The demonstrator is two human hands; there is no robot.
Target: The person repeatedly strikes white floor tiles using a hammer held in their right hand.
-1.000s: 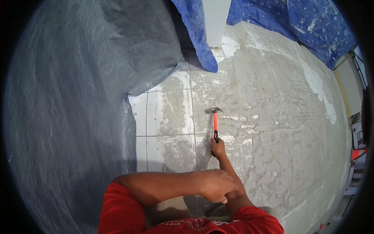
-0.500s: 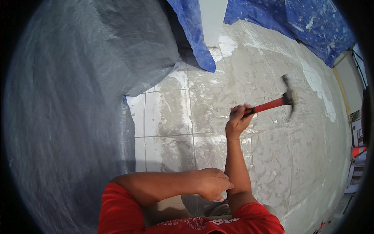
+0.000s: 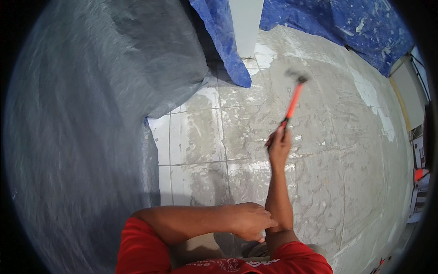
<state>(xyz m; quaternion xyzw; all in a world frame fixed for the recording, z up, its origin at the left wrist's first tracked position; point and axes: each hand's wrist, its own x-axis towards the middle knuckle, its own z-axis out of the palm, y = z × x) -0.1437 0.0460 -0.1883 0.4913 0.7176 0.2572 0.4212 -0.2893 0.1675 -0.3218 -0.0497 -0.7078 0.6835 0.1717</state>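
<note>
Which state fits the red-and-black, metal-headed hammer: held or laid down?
Held: the bare right grip is closed around the handle end of the hammer.

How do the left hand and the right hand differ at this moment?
The right hand grips the hammer; no tool shows in the left hand. The right hand is stretched out over the floor, while the left hand lies farther back, by the right arm. Both are bare.

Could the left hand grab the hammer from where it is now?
Probably not without reaching forward: the left hand is down by the right elbow, while the hammer is out ahead, gripped in the right hand.
</note>
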